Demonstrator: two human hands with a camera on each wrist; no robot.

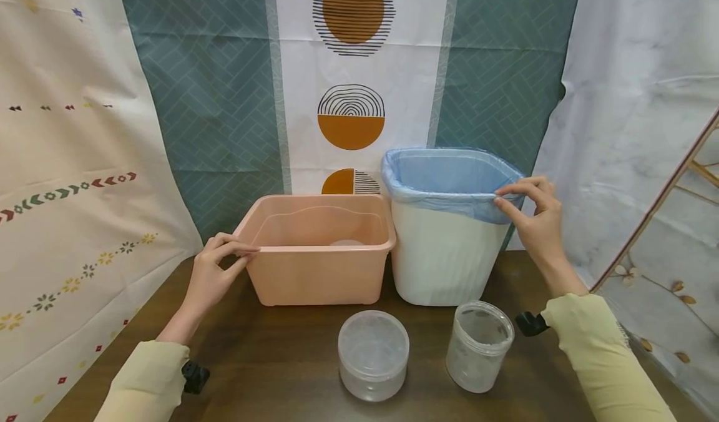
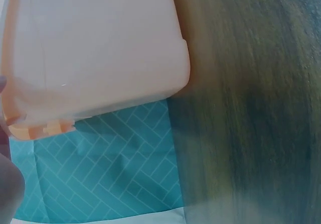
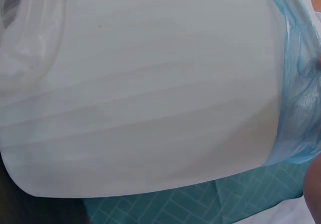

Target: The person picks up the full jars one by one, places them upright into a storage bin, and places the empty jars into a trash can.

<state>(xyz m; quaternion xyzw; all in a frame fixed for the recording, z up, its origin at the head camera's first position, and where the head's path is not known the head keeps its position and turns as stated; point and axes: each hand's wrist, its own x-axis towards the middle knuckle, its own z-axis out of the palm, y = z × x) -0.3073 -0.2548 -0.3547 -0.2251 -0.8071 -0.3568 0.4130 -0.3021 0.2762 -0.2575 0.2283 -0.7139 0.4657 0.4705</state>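
A peach plastic tub (image 1: 314, 275) stands on the table, with something pale partly showing inside it. My left hand (image 1: 212, 269) pinches its front left rim corner between thumb and fingers. To its right is a white trash can (image 1: 444, 260), lined with a blue plastic bag (image 1: 449, 203) folded over the rim. At the can's front right corner, my right hand (image 1: 536, 213) pinches the bag's edge at the rim. Only a bit of each hand shows at the edge of its wrist view. The left wrist view is filled mostly by the tub's side (image 2: 105, 43), the right by the can's wall (image 3: 150, 98).
Nearer me stand a squat clear round jar (image 1: 373, 356) with a lid and a taller clear jar (image 1: 480, 347), open at the top. Patterned cloth (image 1: 224, 85) hangs behind the tub and can. White cloths hang at both sides of the dark wooden table (image 1: 269, 359).
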